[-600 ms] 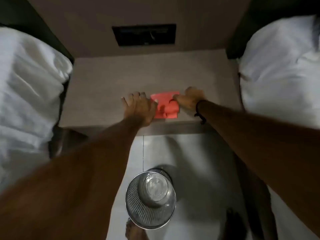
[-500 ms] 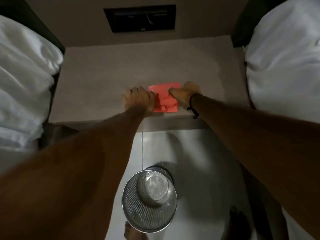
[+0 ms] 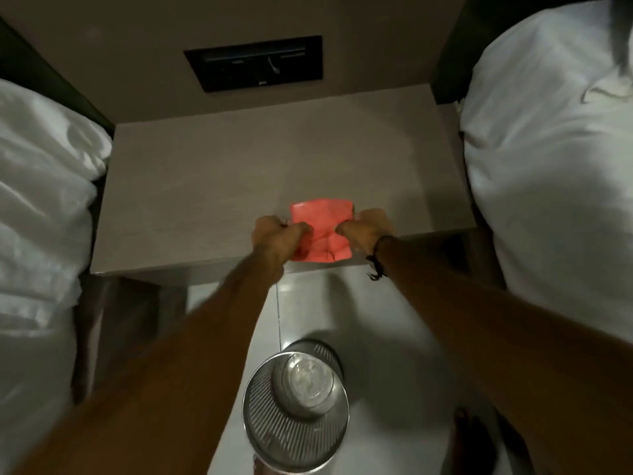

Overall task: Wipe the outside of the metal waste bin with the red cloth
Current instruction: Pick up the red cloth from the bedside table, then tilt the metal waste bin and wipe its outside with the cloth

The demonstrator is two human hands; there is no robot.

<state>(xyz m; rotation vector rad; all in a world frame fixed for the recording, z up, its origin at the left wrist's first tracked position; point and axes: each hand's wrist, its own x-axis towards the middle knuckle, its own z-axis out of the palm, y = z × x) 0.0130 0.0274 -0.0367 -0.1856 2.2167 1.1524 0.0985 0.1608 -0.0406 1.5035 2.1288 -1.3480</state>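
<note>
- White bedding [image 3: 44, 214], left: one mass of rumpled linen, cut off by the left edge of the frame.
- Bedside table [image 3: 205, 186]: one, pale wood-grain top, set between the two beds; its lower part sits in deep shade and is hard to make out.
- Wall panel [image 3: 255, 63]: one dark rectangular plate on the wall above the table; its markings are too dim to read.
- Left hand [image 3: 275, 240]: one, fingers curled closed, pinching the left edge of the red cloth; the fingertips are tucked under and hidden.
- Red cloth [image 3: 320, 231]: one, crumpled, stretched between both hands over the front edge of the table; whether its far part rests on the tabletop cannot be told.
- Metal waste bin [image 3: 296, 404]: one, perforated steel, upright on the light floor below the table and between the two forearms, well apart from the cloth; seen from above, so its outer wall is mostly hidden. Something clear and shiny lies in the bottom, not identifiable.
- Right hand [image 3: 368, 226]: one, closed on the cloth's right edge, thumb toward the centre.
- Wrist band [image 3: 376, 258]: one dark cord on the right wrist, loose end hanging.
- White bedding [image 3: 548, 166], right: one mass, cut off at the right and top edges.
- Feet: two dark shapes at the bottom edge beside the bin, blurred.
</note>
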